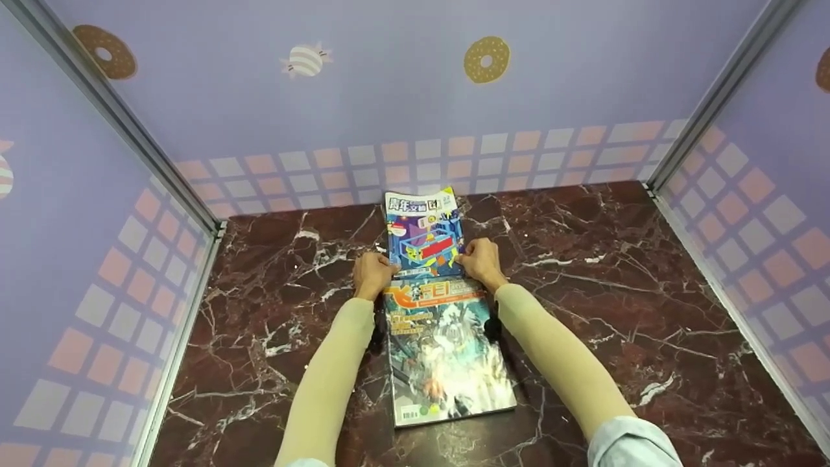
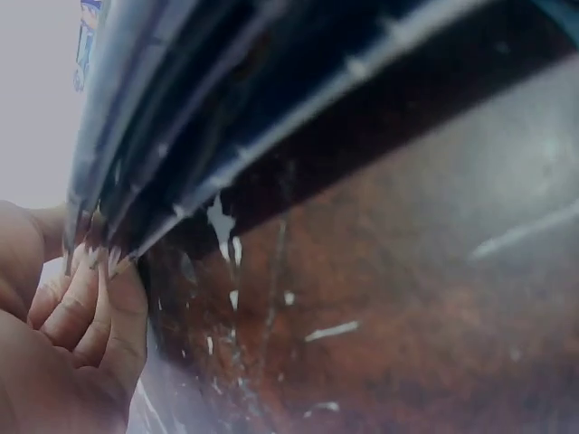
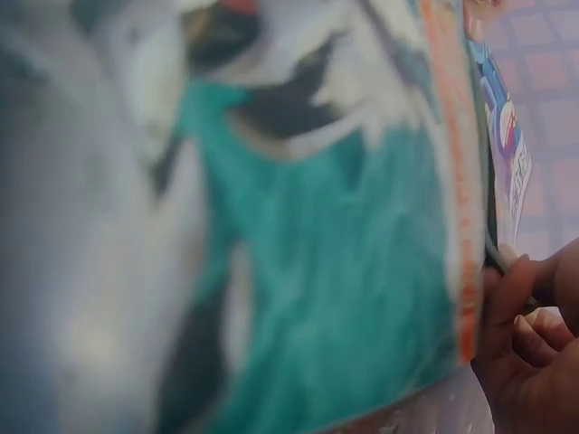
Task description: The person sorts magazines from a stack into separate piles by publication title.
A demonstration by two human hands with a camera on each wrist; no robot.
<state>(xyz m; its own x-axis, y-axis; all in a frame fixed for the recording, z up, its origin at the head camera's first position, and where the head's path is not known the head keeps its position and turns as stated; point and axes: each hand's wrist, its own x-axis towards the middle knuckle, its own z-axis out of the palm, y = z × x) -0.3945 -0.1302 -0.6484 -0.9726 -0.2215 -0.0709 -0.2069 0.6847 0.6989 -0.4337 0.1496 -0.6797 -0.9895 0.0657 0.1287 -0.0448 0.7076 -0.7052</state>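
A blue, colourful magazine [image 1: 421, 230] with a white title band lies at the back, between the two hands. My left hand [image 1: 374, 272] pinches its left edge near the lower corner, and my right hand [image 1: 483, 263] grips the right edge across from it. Closer to me is a larger glossy magazine [image 1: 441, 357] with an orange title and teal artwork, its top edge meeting the blue one's lower edge. Several layered page edges [image 2: 154, 136] stand tilted by the left fingers [image 2: 77, 316] in the left wrist view. In the right wrist view the teal cover [image 3: 317, 226] fills most of the frame.
The magazines lie on a dark red marbled surface [image 1: 272, 389] with white veins. Lilac panels enclose it: a back wall [image 1: 389, 97] with donut and candy prints, plus left [image 1: 65, 227] and right [image 1: 778, 194] side walls joined by grey metal rails.
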